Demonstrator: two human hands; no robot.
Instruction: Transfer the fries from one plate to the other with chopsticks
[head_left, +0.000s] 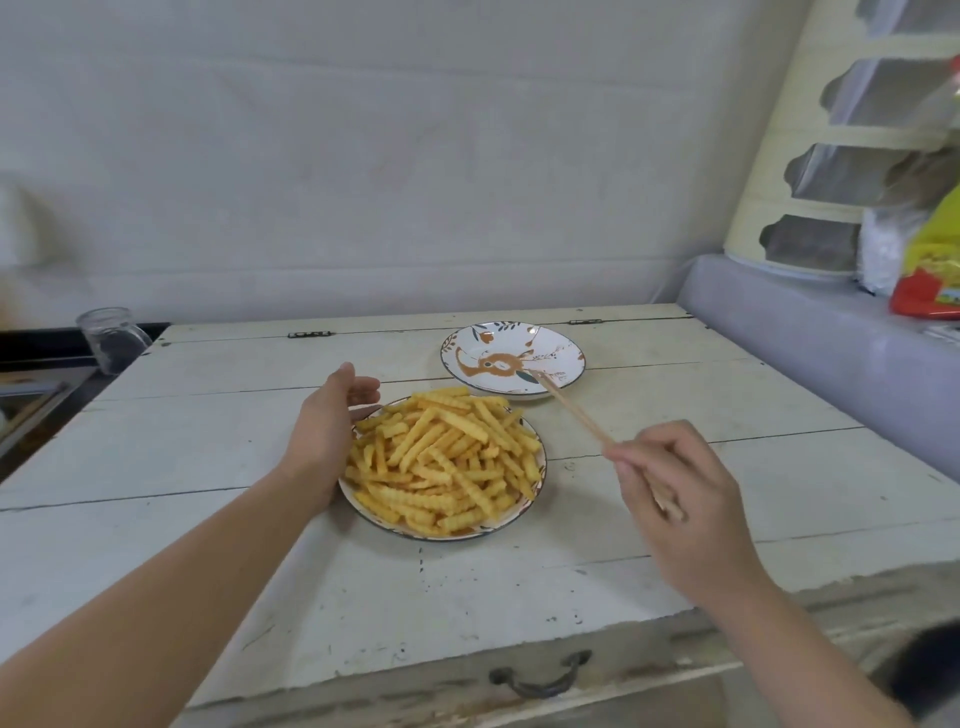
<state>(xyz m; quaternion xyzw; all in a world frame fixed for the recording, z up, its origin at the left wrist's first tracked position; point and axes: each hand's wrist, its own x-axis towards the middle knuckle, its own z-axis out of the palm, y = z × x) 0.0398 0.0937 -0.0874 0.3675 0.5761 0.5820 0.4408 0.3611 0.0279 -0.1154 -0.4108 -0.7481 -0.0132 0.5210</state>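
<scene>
White-painted plank surface, chipped paint, against a plain white wall.

Crinkle-cut fries piled on the near plate, dark-rimmed, sitting between the two hands. None on the far plate, which has a fox print and leaf sprigs and sits just beyond the full one, a small gap between them.

Right hand: fingers curled round the chopsticks, gripping near the back ends. Sticks run up and left from the fingers; tips sit over the near rim of the fox plate, close together, holding no fry. Can't tell whether the tips touch the plate.

Left hand: released, fingers relaxed and slightly bent, cupped along the left edge of the full plate, palm toward the fries. Heel of the hand looks to be against the rim; fingertips are past the plate's far-left edge.

Outward: two small hinges along the back seam of the surface, beyond the fox plate. Glass jar far left of the left hand, off the surface edge. Dark drawer pull on the front face, below both hands. Right of the right hand, a lavender ledge carries a cream slotted rack and a yellow-red bag.
</scene>
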